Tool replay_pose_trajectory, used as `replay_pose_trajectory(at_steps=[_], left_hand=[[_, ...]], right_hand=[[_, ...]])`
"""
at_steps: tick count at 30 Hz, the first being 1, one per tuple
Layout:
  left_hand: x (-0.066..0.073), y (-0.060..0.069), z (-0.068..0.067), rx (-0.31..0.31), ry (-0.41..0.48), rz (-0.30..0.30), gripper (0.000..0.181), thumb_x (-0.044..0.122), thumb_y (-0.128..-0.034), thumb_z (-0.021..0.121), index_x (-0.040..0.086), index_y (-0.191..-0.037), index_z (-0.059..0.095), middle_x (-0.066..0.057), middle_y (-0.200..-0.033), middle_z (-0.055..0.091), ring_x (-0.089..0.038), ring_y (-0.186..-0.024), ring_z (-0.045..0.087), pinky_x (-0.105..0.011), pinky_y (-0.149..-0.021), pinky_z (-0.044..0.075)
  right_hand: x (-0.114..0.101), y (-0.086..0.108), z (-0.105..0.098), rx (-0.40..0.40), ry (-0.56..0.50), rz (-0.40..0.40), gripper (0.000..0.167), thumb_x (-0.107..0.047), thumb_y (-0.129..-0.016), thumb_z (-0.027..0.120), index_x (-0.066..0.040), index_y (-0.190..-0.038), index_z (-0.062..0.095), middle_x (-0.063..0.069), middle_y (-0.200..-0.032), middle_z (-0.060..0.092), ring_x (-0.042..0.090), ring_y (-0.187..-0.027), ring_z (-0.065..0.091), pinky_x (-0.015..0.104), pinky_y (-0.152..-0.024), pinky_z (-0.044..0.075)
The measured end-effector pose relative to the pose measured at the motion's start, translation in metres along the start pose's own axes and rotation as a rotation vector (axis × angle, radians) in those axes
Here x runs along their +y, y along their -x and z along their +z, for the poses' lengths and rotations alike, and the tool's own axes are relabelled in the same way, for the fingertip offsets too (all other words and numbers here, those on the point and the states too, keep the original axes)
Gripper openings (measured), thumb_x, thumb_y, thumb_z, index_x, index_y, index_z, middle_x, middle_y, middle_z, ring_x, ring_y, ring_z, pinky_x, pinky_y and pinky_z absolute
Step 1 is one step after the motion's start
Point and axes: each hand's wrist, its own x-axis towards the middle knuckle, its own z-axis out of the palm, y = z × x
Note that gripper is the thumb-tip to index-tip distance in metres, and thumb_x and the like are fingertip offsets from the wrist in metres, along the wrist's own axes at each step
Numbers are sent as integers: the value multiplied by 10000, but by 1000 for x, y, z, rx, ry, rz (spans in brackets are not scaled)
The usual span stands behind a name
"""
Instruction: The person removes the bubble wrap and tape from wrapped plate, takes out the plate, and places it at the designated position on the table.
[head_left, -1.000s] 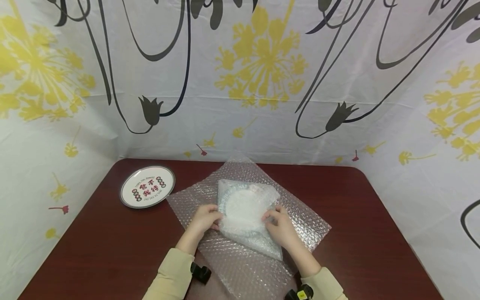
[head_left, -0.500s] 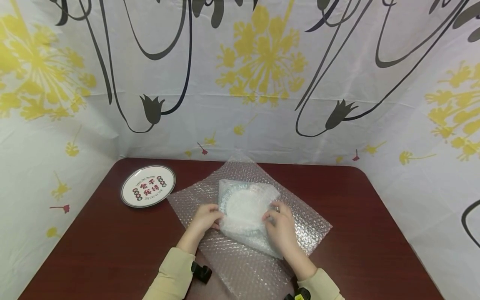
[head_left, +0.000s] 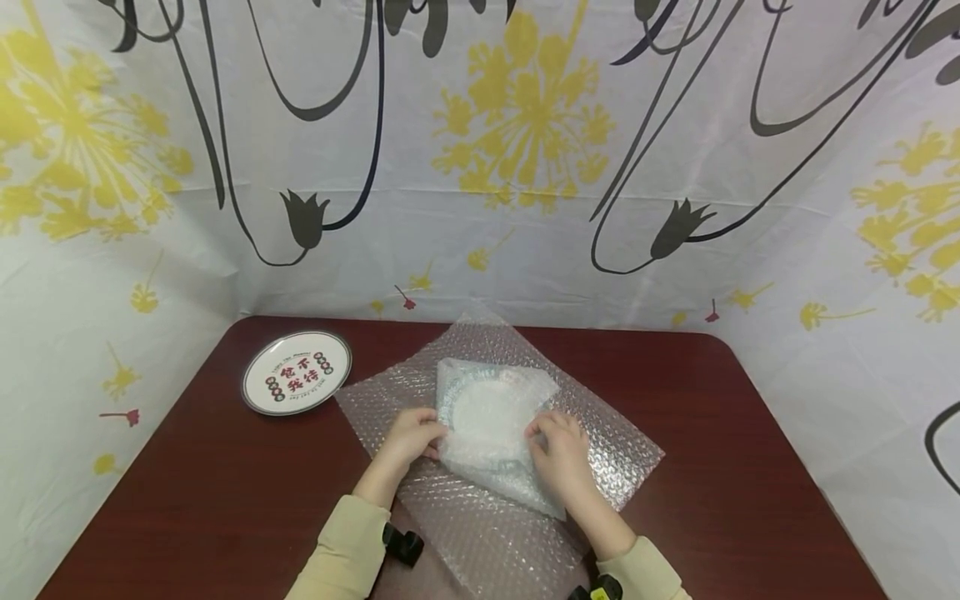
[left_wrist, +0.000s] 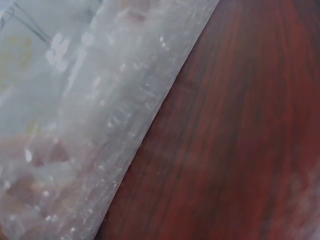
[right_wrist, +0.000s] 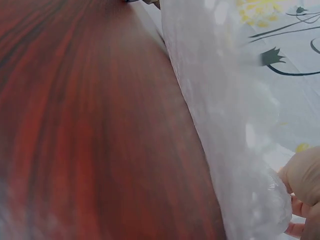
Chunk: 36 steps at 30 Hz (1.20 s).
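A bubble-wrapped plate (head_left: 487, 417) lies mid-table, its round white shape with a bluish rim showing through the wrap. Under it spreads a larger sheet of bubble wrap (head_left: 480, 542), turned cornerwise. My left hand (head_left: 411, 435) grips the left edge of the bundle, some fingertips hidden at the side. On the opposite edge, my right hand (head_left: 561, 454) pinches the wrap between thumb and bent fingers. The right wrist view catches part of that hand (right_wrist: 305, 182) against the wrap (right_wrist: 225, 125). In the left wrist view, clear bubble wrap (left_wrist: 115, 115) covers blurred fingers.
A white plate (head_left: 296, 374) with red characters and a dark rim sits at the back left, close to the sheet's left corner. The dark red wooden table (head_left: 720, 467) backs onto a patterned cloth (head_left: 525, 275), which also hangs along both sides.
My right hand's fingers have shifted slightly, extending toward the bundle and then bending again at its right edge. The left hand stays in place, and the bundle has hardly moved.
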Motion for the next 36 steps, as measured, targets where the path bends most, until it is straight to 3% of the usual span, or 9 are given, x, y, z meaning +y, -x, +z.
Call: replay_pose_trajectory(at_steps=[7, 14, 23, 26, 28, 31, 34, 36], left_hand=[[1, -1, 0, -7, -3, -12, 57, -38, -770, 616, -78, -807, 598, -63, -686, 523, -149, -572, 533, -298, -515, 542], [2, 0, 0, -16, 0, -8, 43, -37, -770, 618, -54, -779, 579, -56, -675, 514, -144, -568, 528, -291, -510, 538], [3, -1, -1, -15, -19, -3, 82, -24, -768, 624, -17, -740, 546, -46, -664, 496, -144, -549, 526, -290, -493, 530], [5, 0, -1, -26, -103, 11, 112, -8, -788, 624, -69, -878, 596, -48, -633, 499, -147, -516, 527, -295, -479, 532], [8, 2, -2, -32, -189, 29, 283, 8, -802, 627, -101, -1061, 597, -51, -624, 519, -147, -492, 533, -294, -465, 527], [14, 5, -4, -25, -327, 64, 562, 44, -802, 645, -105, -1316, 473, -69, -670, 567, -163, -501, 547, -301, -470, 514], [23, 10, -5, -13, -446, 105, 678, 110, -796, 674, -63, -1394, 404, -108, -835, 608, -220, -665, 587, -358, -582, 520], [28, 14, -5, -18, -501, 130, 724, 168, -807, 698, -40, -1422, 377, -185, -1064, 599, -312, -900, 601, -450, -748, 517]], right_hand=[[-2, -1, 0, -30, -8, 17, 195, 13, -764, 704, -144, -826, 606, 46, -997, 619, 319, -1067, 483, 615, -976, 260], [-2, -3, 1, -55, -23, 18, 252, 49, -746, 667, -161, -856, 584, -7, -870, 564, 243, -907, 476, 566, -919, 313], [-2, -4, -2, -59, -62, 25, 296, 77, -727, 640, -159, -904, 613, -2, -879, 564, 245, -910, 490, 572, -939, 317], [-3, -4, -3, -58, -81, 36, 329, 86, -710, 637, -141, -948, 638, 18, -903, 583, 251, -914, 510, 564, -929, 338], [-3, -4, -4, -50, -95, 42, 375, 98, -697, 632, -127, -996, 649, 33, -920, 590, 249, -907, 526, 540, -895, 390], [-2, -4, -5, -28, -120, 32, 450, 119, -676, 622, -105, -1065, 652, 46, -913, 579, 232, -868, 535, 467, -806, 468], [-1, -5, -5, -4, -134, 1, 487, 133, -652, 624, -88, -1086, 652, 57, -893, 562, 211, -824, 530, 395, -719, 498], [0, -5, -5, 1, -136, -5, 504, 132, -643, 631, -88, -1097, 648, 60, -895, 553, 203, -813, 527, 380, -704, 497]])
